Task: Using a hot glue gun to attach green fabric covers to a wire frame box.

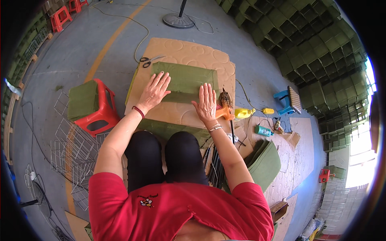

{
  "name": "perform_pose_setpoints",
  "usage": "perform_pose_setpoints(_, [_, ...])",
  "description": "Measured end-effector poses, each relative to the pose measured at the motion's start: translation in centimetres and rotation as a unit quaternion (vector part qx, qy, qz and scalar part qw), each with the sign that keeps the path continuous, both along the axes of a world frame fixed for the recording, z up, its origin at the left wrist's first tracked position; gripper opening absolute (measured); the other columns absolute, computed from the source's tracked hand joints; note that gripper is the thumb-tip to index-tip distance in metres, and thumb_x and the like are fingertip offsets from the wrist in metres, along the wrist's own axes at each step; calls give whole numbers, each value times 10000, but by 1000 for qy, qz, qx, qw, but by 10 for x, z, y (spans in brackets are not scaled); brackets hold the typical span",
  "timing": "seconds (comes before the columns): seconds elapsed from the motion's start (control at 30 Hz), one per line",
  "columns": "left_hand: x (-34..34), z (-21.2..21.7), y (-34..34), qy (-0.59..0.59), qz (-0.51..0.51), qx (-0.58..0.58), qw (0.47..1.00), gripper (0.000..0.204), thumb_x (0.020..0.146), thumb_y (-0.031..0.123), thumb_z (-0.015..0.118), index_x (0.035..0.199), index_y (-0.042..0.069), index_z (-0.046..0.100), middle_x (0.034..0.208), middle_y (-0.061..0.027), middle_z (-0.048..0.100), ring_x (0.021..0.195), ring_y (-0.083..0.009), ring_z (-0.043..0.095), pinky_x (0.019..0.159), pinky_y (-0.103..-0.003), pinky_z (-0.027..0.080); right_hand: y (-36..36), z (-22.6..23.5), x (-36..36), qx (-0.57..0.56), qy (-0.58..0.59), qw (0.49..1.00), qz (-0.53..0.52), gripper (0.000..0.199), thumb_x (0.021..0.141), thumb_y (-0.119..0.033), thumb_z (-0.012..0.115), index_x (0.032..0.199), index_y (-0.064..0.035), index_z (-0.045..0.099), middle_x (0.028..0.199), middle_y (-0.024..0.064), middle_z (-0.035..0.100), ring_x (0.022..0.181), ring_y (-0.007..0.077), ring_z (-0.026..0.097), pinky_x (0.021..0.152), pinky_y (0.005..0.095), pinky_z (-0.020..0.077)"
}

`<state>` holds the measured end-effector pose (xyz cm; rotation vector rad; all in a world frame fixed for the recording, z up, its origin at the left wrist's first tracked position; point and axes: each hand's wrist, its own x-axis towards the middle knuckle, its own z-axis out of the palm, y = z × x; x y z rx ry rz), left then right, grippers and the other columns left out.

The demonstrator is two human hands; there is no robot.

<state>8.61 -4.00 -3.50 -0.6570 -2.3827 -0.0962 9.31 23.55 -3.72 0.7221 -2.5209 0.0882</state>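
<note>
A flat green fabric-like panel (183,78) lies on a cardboard-topped work surface (197,51) in front of my knees. My left hand (155,91) rests on the panel's left part, palm down with fingers stretched out. Toward the panel's right end, my right hand (206,103) is laid flat too, fingers straight and close together, thumb out. Neither hand holds anything. Just right of my right hand is an orange glue gun (226,111) with a dark, stained front. Black-handled scissors (148,61) lie beyond the panel's far left corner.
Left of me, a red stool (105,108) bears stacked green pieces (83,101), with wire frames (66,148) around it. To the right are a yellow bottle (243,113), a teal bottle (263,130), green sheets (265,162) and a blue stool (286,100). Green boxes (305,52) are piled behind.
</note>
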Motion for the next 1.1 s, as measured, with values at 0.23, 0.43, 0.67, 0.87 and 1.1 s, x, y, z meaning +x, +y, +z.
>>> perform_pose_setpoints(0.23, [30,-11,-34,-16,52,135,989,656,897,282,612,1449,37,356,1530,-109,329,1431,-292,271,1165,-496,218,9,11,13,-76,-55,995,43,825,824,-316,689,1459,25,288,1524,225,277,1440,349,225,1173,472,181])
perform_pose_setpoints(0.43, [42,12,-16,-16,39,152,987,663,872,228,655,1442,35,376,1528,-140,325,1438,-324,251,1158,-519,195,0,26,-8,-116,4,993,33,833,833,-327,675,1468,21,263,1527,202,287,1435,334,244,1171,471,192])
perform_pose_setpoints(0.67, [15,10,26,-56,37,69,995,624,898,345,609,1367,-33,446,1445,-180,433,1356,-304,392,1145,-445,268,-37,18,-21,-44,0,999,11,752,875,-463,575,1426,5,367,1468,167,409,1397,304,333,1136,488,238])
perform_pose_setpoints(0.87, [22,3,28,-24,30,108,993,607,910,348,591,1348,-50,461,1432,-200,446,1341,-309,419,1136,-432,289,-37,13,-14,-10,-3,1000,-6,752,862,-416,599,1430,14,360,1471,171,406,1391,313,343,1139,477,233])
perform_pose_setpoints(1.1, [34,-14,38,-21,46,122,991,661,940,412,511,1409,-38,393,1494,-162,376,1393,-278,348,1170,-412,240,-28,12,3,59,-33,998,6,794,845,-334,616,1455,51,283,1497,235,331,1414,353,285,1160,474,192])
